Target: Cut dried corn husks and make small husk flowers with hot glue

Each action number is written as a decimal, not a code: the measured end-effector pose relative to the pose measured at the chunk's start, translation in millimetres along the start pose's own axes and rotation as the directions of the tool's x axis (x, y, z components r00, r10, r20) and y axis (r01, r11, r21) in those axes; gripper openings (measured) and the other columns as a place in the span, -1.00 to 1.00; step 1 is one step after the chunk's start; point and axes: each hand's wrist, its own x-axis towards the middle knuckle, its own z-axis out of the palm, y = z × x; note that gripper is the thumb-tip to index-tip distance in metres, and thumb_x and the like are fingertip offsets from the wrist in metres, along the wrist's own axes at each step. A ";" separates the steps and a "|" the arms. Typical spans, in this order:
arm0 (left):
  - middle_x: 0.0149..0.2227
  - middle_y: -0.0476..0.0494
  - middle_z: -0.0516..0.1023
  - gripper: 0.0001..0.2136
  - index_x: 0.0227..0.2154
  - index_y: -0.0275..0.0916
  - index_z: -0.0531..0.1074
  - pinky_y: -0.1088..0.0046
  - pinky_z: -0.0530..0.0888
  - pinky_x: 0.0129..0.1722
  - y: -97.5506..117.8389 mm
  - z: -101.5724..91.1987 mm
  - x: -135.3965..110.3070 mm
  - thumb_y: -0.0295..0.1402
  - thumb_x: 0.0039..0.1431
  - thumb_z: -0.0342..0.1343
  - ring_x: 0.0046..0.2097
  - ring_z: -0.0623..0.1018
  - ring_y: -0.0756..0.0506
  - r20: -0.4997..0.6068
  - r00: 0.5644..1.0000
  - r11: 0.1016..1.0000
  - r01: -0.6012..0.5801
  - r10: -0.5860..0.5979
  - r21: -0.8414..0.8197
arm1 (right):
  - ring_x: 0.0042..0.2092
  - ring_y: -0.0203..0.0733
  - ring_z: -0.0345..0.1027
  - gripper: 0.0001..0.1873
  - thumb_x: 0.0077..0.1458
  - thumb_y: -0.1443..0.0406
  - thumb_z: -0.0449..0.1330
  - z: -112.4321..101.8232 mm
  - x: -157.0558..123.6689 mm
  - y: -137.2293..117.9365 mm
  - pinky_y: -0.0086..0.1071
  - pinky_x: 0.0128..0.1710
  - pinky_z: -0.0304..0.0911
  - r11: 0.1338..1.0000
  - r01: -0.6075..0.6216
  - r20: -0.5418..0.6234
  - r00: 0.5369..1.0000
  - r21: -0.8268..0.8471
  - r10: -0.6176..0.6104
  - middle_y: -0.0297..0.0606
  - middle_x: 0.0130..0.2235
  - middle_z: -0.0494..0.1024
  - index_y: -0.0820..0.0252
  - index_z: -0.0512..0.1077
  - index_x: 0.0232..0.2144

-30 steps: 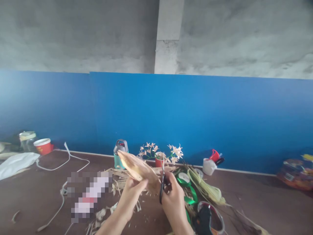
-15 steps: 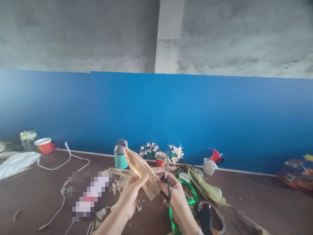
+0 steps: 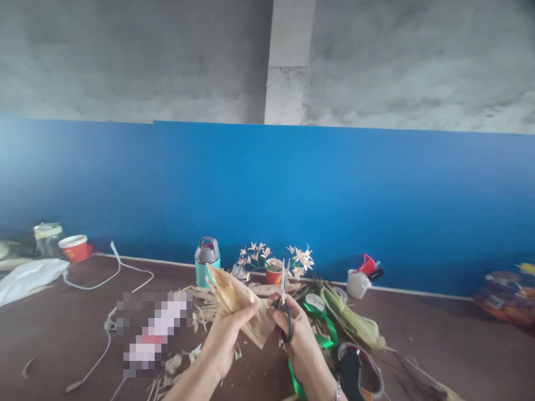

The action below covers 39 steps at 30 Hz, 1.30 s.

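Blue wall (image 3: 376, 200) panels run behind a brown table (image 3: 451, 340), with rough grey concrete above them. From where I watch, both hands work close over the near edge. My left hand (image 3: 223, 337) is closed around a dried husk (image 3: 238, 303), thumb across its face and fingers curled behind — a grip that lifts the leaf clear of the table and tilts it up to the left, so its right edge is offered to the blades. My right hand (image 3: 298, 340) has its fingers through the black loops of the scissors (image 3: 285, 306), gripping them with the blades pointing straight up just beside the husk's right edge; whether the blades are parted or together I cannot tell, they look too thin here. The husk touches nothing but the left hand.

Loose scraps (image 3: 179, 365) of the same pale stuff lie under and left of the hands, where trimmings would drop. A heap of more husks (image 3: 351, 320) lies to the right beside green ribbon (image 3: 324, 326) — within reach of the right hand. Behind stand a teal flask (image 3: 207, 259) and a small red pot of pale flowers (image 3: 273, 262), back near the wall. Further left a white cord (image 3: 112, 273) winds toward a red cup (image 3: 74, 248).
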 end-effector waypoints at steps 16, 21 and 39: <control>-0.42 -0.21 0.64 -0.70 -0.37 -0.36 0.52 0.35 0.48 -0.34 2.1 -7.3 7.5 -0.35 -0.24 0.32 -0.33 0.60 -0.24 -0.113 0.984 0.990 -0.136 0.140 0.049 | -0.57 -0.41 0.07 -0.57 -0.38 0.26 0.43 9.4 -5.4 -4.8 -0.53 -0.59 0.01 0.989 0.143 -0.034 0.989 -0.022 -0.144 -0.43 -0.53 0.35 0.18 0.36 -0.40; -0.46 -0.20 0.64 -0.73 -0.39 -0.37 0.51 0.36 0.49 -0.32 11.2 -17.7 15.9 -0.35 -0.21 0.31 -0.32 0.60 -0.23 -0.204 0.962 0.983 -0.180 0.180 0.018 | -0.41 -0.27 0.23 -0.62 -0.20 0.13 0.34 6.7 -5.7 -4.9 -0.48 -0.41 0.14 0.974 0.106 0.098 0.991 -0.202 -0.087 -0.34 -0.44 0.41 0.21 0.40 -0.34; -0.54 -0.20 0.61 -0.74 -0.46 -0.39 0.51 0.36 0.49 -0.43 9.1 -24.5 21.2 -0.29 -0.20 0.29 -0.41 0.60 -0.25 -0.210 0.954 0.977 -0.207 0.213 0.052 | -0.59 -0.42 0.02 -0.43 -0.31 -0.08 0.30 16.4 -12.6 -9.2 -0.55 -0.61 -0.04 0.930 0.000 0.306 0.944 -0.368 0.121 -0.46 -0.66 0.25 0.29 0.40 -0.42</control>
